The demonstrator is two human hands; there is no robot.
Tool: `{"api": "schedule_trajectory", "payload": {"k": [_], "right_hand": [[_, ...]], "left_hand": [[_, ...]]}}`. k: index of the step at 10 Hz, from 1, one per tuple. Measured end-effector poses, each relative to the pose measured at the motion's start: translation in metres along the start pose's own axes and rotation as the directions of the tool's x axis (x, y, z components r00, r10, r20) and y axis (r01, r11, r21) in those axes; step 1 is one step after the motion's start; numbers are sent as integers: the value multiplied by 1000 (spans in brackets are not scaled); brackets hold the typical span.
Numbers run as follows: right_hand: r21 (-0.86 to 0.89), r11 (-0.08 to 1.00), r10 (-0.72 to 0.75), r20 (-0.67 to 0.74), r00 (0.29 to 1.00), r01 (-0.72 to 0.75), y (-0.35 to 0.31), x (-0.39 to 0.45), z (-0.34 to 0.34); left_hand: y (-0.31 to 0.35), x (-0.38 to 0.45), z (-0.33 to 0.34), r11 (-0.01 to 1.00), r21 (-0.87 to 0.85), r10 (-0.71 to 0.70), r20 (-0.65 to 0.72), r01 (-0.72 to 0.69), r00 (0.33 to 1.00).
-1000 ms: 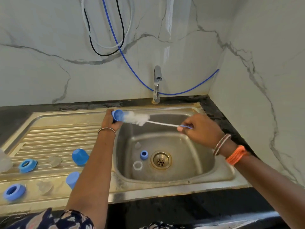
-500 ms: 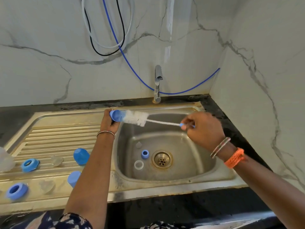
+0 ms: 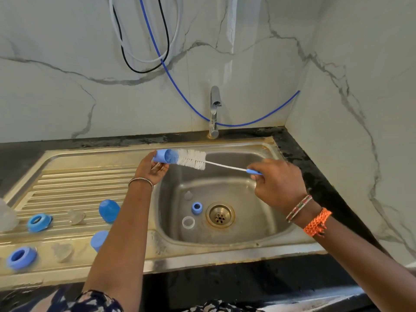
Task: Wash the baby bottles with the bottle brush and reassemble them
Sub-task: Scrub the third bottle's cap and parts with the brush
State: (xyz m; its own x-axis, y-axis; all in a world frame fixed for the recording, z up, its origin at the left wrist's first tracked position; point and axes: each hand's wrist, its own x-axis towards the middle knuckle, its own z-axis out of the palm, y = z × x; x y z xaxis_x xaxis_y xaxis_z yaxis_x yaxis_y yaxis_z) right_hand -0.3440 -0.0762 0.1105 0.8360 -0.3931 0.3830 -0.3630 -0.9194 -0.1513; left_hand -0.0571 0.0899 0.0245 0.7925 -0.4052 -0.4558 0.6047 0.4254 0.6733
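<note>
On the ribbed steel drainboard (image 3: pixel 74 176) at the left lay the loose parts: two blue plastic screw rings (image 3: pixel 39 222), two clear silicone teats (image 3: pixel 76 216) and two blue dome caps (image 3: pixel 109 210), all apart from each other; a clear bottle body (image 3: pixel 6 218) was cut off at the far left edge.

The left hand (image 3: pixel 150 171) held a third small blue plastic cap (image 3: pixel 165 156) above the sink's left rim, fingers curled round its closed end, open mouth facing right. The cap lay on its side, so its axis ran left to right.

The white-bristled bottle brush (image 3: pixel 192 159) sat in line with that axis; its bristle tip was just inside the cap's mouth, most of the bristle head still outside. The thin white wire stem sloped slightly down to the right, over the steel sink basin (image 3: pixel 258 210).

The right hand (image 3: pixel 278 184) pinched the brush's blue handle end between thumb and fingertips, other fingers loosely curled. Cap lay left of this grip, along the stem line, so any further scrubbing would probably be a straight push leftward and pull back.

In the basin below lay a small blue ring (image 3: pixel 197 207), a clear ring (image 3: pixel 188 222) and a clear teat (image 3: pixel 188 195), left of the brass drain (image 3: pixel 220 214). The chrome tap (image 3: pixel 214 111) stood at the far side, no water visible.
</note>
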Motion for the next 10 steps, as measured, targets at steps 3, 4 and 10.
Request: {"api": "schedule_trajectory", "payload": {"k": [3, 4, 10], "right_hand": [[143, 963, 206, 159, 966, -229, -3, -12, 10], [3, 993, 116, -105, 988, -116, -2, -15, 17], [542, 665, 184, 548, 816, -514, 13, 1, 13]], "left_hand": [[12, -4, 13, 979, -187, 115, 164, -83, 980], [16, -1, 19, 973, -221, 112, 185, -70, 976], [7, 7, 14, 995, 58, 76, 89, -82, 993]]}}
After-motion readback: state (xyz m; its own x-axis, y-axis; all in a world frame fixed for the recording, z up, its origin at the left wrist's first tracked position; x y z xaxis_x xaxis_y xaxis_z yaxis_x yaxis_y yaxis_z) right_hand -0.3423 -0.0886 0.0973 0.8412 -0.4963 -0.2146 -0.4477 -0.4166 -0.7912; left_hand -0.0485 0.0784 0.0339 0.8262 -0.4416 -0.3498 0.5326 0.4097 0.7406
